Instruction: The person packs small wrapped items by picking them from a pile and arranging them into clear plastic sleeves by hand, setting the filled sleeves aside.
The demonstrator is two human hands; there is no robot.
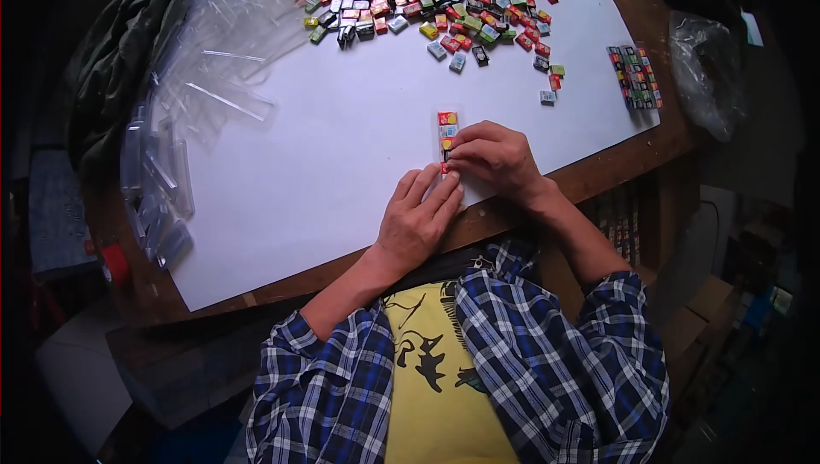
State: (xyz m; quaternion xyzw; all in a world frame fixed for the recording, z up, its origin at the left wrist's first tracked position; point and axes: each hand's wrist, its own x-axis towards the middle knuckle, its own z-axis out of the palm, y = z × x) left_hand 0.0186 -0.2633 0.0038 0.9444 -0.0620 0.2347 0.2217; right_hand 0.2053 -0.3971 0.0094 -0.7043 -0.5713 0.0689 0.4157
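A narrow clear plastic tray (436,122) lies on the white sheet in front of me, with a column of small coloured boxes (448,119) inside it. My left hand (414,218) holds the tray's near end, fingers reaching forward over it. From the right side, my right hand (495,157) reaches over the tray, its thumb and fingers pinched together at the boxes there. Whatever lies between those fingertips is hidden. The tray's near end is partly covered by both hands.
A large heap of small boxes (418,3) spreads over the far side. Clear plastic cases (226,97) are piled at the left. Filled cases (636,77) stand side by side at the right edge, near a clear plastic bag (705,71). Red tape (114,264) sits at lower left.
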